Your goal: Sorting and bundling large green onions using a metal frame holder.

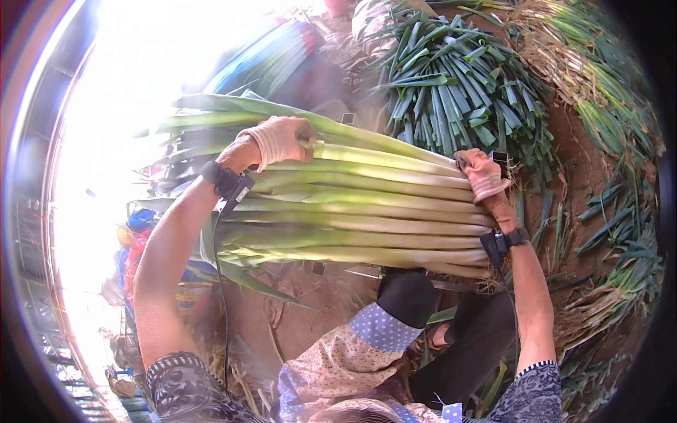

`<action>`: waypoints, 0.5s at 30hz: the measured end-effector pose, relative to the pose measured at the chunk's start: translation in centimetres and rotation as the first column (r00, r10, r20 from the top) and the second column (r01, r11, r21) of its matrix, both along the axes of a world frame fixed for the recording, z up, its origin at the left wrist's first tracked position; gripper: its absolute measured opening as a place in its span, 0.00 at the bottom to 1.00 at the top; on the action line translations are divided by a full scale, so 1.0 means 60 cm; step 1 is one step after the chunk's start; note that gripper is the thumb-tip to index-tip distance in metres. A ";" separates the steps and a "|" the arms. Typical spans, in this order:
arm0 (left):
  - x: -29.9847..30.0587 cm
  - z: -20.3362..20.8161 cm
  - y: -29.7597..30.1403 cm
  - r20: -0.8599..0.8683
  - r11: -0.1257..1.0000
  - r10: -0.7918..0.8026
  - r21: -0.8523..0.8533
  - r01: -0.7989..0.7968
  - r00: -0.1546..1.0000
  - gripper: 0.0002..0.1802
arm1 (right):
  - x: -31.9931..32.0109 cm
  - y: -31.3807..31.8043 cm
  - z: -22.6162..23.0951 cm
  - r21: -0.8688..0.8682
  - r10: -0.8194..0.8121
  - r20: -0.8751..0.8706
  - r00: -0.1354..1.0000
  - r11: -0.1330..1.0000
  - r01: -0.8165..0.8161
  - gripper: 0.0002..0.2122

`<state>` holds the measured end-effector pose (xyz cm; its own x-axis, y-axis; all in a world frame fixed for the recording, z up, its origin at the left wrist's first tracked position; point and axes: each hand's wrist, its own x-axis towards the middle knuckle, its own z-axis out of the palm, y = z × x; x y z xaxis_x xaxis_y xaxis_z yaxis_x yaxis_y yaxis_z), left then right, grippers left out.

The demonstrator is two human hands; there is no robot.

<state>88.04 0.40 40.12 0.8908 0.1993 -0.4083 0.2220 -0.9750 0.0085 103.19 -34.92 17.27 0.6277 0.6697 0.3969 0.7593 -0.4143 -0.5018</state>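
Observation:
A wide row of long leeks [367,197] lies side by side in front of me, white root ends to the right and green leaves to the left. My left hand [278,141], in a glove with a pale ribbed cuff, is closed on a leek at the far side of the row, where the stalk turns green. At the root end of that far side, my right hand [482,175], gloved too, has its fingers curled round a white stalk end. Both wrists carry black straps with small devices. Part of the left fingers is hidden.
Beyond the row stands a big heap of cut green leek leaves [465,92]. Loose leeks [606,77] cover the earth floor at right. A blue plastic-like bundle [271,60] sits far left, partly washed out by glare. My knee [407,299] is just below the row.

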 end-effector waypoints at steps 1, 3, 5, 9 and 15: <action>0.001 0.000 -0.005 -0.007 0.998 -0.046 0.050 0.047 0.999 0.28 | 0.001 0.000 -0.002 0.008 -0.006 0.021 1.000 1.000 0.006 0.11; 0.004 0.003 -0.008 -0.040 0.991 -0.104 0.079 0.107 0.994 0.27 | 0.001 -0.001 -0.005 0.023 -0.020 0.064 0.998 1.000 0.019 0.11; 0.005 0.006 -0.004 -0.092 0.992 -0.121 0.034 0.125 0.988 0.27 | -0.004 0.002 -0.003 0.001 -0.018 0.083 0.996 1.000 0.018 0.11; 0.004 0.014 -0.014 -0.139 1.000 -0.015 0.023 0.018 0.990 0.27 | -0.010 0.004 0.007 -0.005 -0.014 0.040 0.999 1.000 0.014 0.11; -0.049 -0.003 -0.020 0.184 0.891 -0.367 0.352 0.288 0.912 0.27 | -0.008 0.001 0.007 0.038 -0.056 -0.065 0.996 0.998 0.058 0.11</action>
<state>85.10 -0.82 39.97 0.9893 -0.0400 -0.1406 -0.0805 -0.9521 -0.2949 102.73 -34.88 17.70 0.6892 0.6167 0.3804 0.7010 -0.4345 -0.5655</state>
